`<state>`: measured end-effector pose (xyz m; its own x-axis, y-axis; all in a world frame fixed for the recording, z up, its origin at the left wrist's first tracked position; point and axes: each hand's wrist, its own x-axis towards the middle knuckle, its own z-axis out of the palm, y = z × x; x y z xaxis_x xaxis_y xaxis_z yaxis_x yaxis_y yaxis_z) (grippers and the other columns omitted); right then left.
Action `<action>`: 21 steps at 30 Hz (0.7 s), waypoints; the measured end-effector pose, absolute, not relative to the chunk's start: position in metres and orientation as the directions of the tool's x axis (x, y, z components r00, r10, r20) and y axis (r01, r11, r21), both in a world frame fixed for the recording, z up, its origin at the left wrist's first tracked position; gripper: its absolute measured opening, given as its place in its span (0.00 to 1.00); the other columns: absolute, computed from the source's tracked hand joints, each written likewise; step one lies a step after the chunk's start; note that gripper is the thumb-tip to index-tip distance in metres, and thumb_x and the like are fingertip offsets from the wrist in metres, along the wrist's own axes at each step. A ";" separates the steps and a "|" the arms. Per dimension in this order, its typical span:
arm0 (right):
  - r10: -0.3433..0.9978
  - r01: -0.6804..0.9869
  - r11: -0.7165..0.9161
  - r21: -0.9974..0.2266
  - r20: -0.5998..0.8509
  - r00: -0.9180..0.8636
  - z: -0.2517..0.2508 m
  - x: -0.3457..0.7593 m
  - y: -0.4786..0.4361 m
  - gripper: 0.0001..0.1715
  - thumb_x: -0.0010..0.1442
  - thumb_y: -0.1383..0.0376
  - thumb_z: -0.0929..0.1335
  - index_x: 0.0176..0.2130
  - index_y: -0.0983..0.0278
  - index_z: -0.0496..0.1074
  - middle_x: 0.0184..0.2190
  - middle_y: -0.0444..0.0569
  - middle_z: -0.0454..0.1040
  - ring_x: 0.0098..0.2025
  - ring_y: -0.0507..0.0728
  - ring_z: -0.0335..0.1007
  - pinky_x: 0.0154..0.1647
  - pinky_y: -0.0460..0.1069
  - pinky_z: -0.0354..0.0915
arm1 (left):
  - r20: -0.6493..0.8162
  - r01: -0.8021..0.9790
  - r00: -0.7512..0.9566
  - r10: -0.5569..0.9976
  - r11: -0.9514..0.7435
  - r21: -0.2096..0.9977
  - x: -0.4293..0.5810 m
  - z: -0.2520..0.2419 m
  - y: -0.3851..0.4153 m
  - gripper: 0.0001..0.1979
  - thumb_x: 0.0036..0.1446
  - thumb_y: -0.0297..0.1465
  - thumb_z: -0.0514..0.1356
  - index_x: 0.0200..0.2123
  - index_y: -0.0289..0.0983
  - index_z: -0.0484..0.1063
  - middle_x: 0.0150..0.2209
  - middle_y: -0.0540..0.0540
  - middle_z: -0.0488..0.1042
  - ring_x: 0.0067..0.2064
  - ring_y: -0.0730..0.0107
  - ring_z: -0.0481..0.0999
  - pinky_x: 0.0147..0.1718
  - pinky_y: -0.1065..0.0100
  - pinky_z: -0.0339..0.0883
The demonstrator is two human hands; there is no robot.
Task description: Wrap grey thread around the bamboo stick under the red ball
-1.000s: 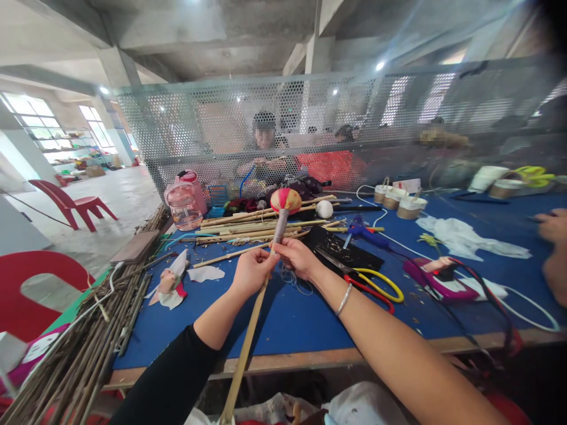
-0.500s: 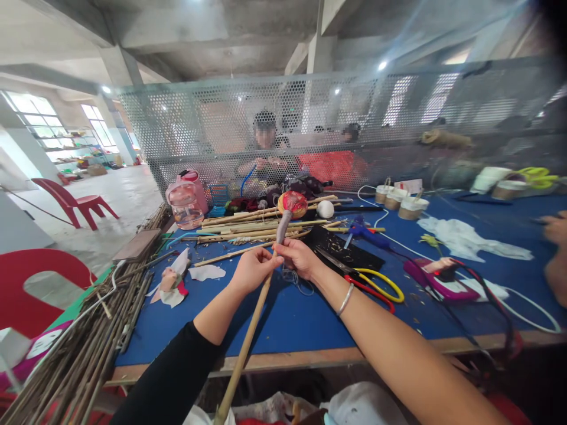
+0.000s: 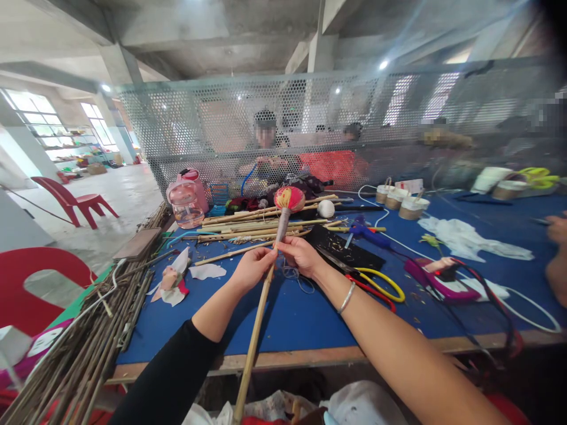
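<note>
Stick point(image 3: 254, 336) held at the middle of my view, slanting from the lower edge of the picture, over the front of the table point(image 3: 310, 330), to a rounded head point(image 3: 289, 199) in red and yellow at its far end. Just below the head, a grey binding point(image 3: 282, 224) sleeves the shaft. My left hand point(image 3: 254, 267) pinches the stick near the lower end of this binding, thumb against curled fingers. My right hand point(image 3: 297, 255) closes on the binding's lower end from the other side; the tips of my two hands nearly meet. A bracelet point(image 3: 346, 297) circles my right wrist.

Beneath my right hand, loose thread point(image 3: 303, 286) lies in loops on the blue surface. To the right, scissors point(image 3: 380, 287) with one yellow and one red handle rest with their blades over a black cloth point(image 3: 349, 251); a blue glue gun point(image 3: 365, 232) lies just beyond. Behind the head, loose sticks point(image 3: 261, 225) lie crosswise, with a white ball point(image 3: 326, 208) near their right ends. To the left are pale scraps point(image 3: 170, 283) and, along the table's edge, a bundle of twigs point(image 3: 93, 336). At the far right, another person's hand point(image 3: 559, 233) shows partly.
</note>
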<state>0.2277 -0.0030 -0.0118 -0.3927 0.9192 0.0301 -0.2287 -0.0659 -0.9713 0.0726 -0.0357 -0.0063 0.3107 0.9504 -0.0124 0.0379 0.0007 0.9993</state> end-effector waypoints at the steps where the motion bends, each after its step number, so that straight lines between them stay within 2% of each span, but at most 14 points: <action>1: 0.923 -0.222 -0.060 -0.973 0.031 -0.384 -0.013 0.227 -0.002 0.17 0.45 0.57 0.73 0.27 0.67 0.67 0.13 0.36 0.57 0.12 0.43 0.41 0.13 0.44 0.34 | 0.023 0.088 0.283 0.959 -0.050 0.995 0.072 -0.007 -0.035 0.22 0.45 0.48 0.62 0.28 0.34 0.66 0.16 0.54 0.64 0.16 0.80 0.62 0.15 0.76 0.54; 4: 0.931 -0.210 -0.050 -0.976 0.030 -0.363 -0.015 0.226 -0.002 0.18 0.45 0.57 0.73 0.26 0.67 0.67 0.12 0.34 0.53 0.12 0.43 0.40 0.13 0.44 0.34 | 0.061 0.174 0.273 0.960 -0.112 0.978 0.070 -0.005 -0.035 0.21 0.42 0.46 0.64 0.25 0.34 0.66 0.14 0.55 0.62 0.15 0.82 0.58 0.14 0.77 0.50; 8: 0.915 -0.266 -0.099 -0.959 0.017 -0.403 -0.012 0.228 -0.004 0.19 0.45 0.56 0.73 0.30 0.67 0.68 0.11 0.33 0.50 0.12 0.43 0.37 0.13 0.43 0.32 | -0.003 0.080 0.356 0.935 -0.028 0.996 0.069 0.001 -0.037 0.21 0.43 0.46 0.63 0.26 0.33 0.68 0.18 0.52 0.68 0.18 0.79 0.65 0.18 0.76 0.56; 11: 0.879 -0.304 -0.151 -0.941 0.013 -0.477 -0.008 0.229 -0.006 0.21 0.45 0.55 0.73 0.34 0.67 0.69 0.12 0.34 0.55 0.12 0.42 0.37 0.13 0.42 0.32 | -0.092 -0.048 0.468 0.879 0.130 0.990 0.070 0.004 -0.039 0.20 0.43 0.45 0.64 0.29 0.33 0.68 0.26 0.47 0.73 0.23 0.76 0.71 0.23 0.73 0.63; 13: 0.879 -0.290 -0.138 -0.947 0.018 -0.477 -0.008 0.229 -0.007 0.20 0.45 0.55 0.73 0.32 0.67 0.68 0.14 0.38 0.62 0.12 0.43 0.42 0.13 0.43 0.34 | -0.139 -0.054 0.496 0.857 0.190 0.980 0.072 0.002 -0.040 0.20 0.44 0.45 0.63 0.31 0.33 0.68 0.28 0.46 0.74 0.23 0.75 0.72 0.23 0.73 0.64; 15: 0.898 -0.260 -0.097 -0.961 0.028 -0.439 -0.010 0.227 -0.006 0.20 0.44 0.55 0.73 0.29 0.68 0.68 0.16 0.41 0.65 0.13 0.43 0.47 0.13 0.43 0.38 | -0.131 0.006 0.437 0.890 0.143 0.990 0.073 -0.001 -0.039 0.20 0.46 0.45 0.62 0.31 0.34 0.67 0.25 0.47 0.73 0.21 0.76 0.70 0.20 0.75 0.60; 17: 0.919 -0.226 -0.064 -0.972 0.030 -0.393 -0.014 0.226 -0.005 0.20 0.43 0.55 0.74 0.27 0.68 0.67 0.17 0.41 0.65 0.14 0.44 0.50 0.13 0.43 0.39 | -0.048 0.085 0.347 0.937 0.020 0.996 0.074 -0.005 -0.038 0.20 0.46 0.45 0.62 0.29 0.34 0.66 0.19 0.52 0.68 0.17 0.79 0.65 0.17 0.76 0.54; 19: 0.930 -0.191 -0.048 -0.980 0.026 -0.367 -0.017 0.224 -0.003 0.21 0.43 0.54 0.74 0.26 0.68 0.67 0.15 0.40 0.63 0.14 0.44 0.47 0.14 0.43 0.39 | 0.027 0.134 0.306 0.952 -0.071 0.988 0.073 -0.007 -0.036 0.19 0.43 0.44 0.65 0.27 0.34 0.65 0.15 0.56 0.63 0.15 0.82 0.59 0.16 0.77 0.50; 21: 0.932 -0.178 -0.040 -0.983 0.027 -0.361 -0.019 0.224 -0.002 0.21 0.44 0.54 0.73 0.26 0.67 0.67 0.13 0.37 0.59 0.13 0.43 0.44 0.13 0.43 0.36 | 0.024 0.132 0.322 0.946 -0.070 0.989 0.071 -0.007 -0.035 0.19 0.41 0.43 0.66 0.26 0.34 0.65 0.15 0.56 0.63 0.15 0.82 0.58 0.16 0.77 0.49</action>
